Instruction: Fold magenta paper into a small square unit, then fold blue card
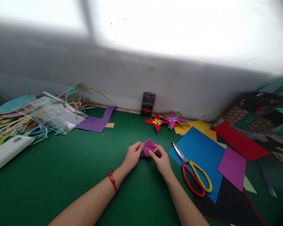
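A small piece of folded magenta origami paper [149,146] is held between both hands over the green tabletop, with crease lines and flaps showing on its face. My left hand [133,155] pinches its left edge, thumb on the front. On the other side, my right hand [162,159] grips the lower right edge between thumb and fingers. The fingers behind the paper are partly hidden. Scissors [185,161] with one red and one yellow handle lie open to the right of my right hand, resting partly on a blue paper sheet [198,157].
Folded paper flowers [172,120] lie by the wall. Red paper [241,141] and a purple sheet [233,168] are at the right. On the left are colourful strips [11,122], a clear plastic bag [58,114], a white power strip [10,150] and purple paper scraps [94,123].
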Demonstrator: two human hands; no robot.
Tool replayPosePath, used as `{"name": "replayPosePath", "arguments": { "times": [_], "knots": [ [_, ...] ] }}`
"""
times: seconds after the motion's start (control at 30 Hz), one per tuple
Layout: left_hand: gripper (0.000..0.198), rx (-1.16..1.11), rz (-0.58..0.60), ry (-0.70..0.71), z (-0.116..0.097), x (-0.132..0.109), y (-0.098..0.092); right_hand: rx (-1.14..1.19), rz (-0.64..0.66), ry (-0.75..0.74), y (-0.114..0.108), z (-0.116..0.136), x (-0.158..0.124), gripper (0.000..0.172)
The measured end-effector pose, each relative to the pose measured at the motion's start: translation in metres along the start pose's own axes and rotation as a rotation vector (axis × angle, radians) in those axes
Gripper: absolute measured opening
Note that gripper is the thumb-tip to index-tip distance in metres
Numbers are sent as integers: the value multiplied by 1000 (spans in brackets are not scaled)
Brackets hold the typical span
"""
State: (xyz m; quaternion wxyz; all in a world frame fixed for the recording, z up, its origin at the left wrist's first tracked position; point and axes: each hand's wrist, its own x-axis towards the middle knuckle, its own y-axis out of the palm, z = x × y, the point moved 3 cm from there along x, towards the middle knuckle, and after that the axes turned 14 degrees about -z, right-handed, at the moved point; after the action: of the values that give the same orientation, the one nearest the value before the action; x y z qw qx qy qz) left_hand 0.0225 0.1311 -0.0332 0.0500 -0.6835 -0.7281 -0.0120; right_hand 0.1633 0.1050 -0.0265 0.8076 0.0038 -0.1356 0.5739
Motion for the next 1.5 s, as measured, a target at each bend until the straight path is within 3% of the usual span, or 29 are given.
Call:
{"name": "replayPosePath", "arguments": {
  "times": [1.5],
  "knots": [
    [33, -132, 39, -118, 1, 4, 1, -37, 27, 58, 0, 0, -1, 31]
  ]
}}
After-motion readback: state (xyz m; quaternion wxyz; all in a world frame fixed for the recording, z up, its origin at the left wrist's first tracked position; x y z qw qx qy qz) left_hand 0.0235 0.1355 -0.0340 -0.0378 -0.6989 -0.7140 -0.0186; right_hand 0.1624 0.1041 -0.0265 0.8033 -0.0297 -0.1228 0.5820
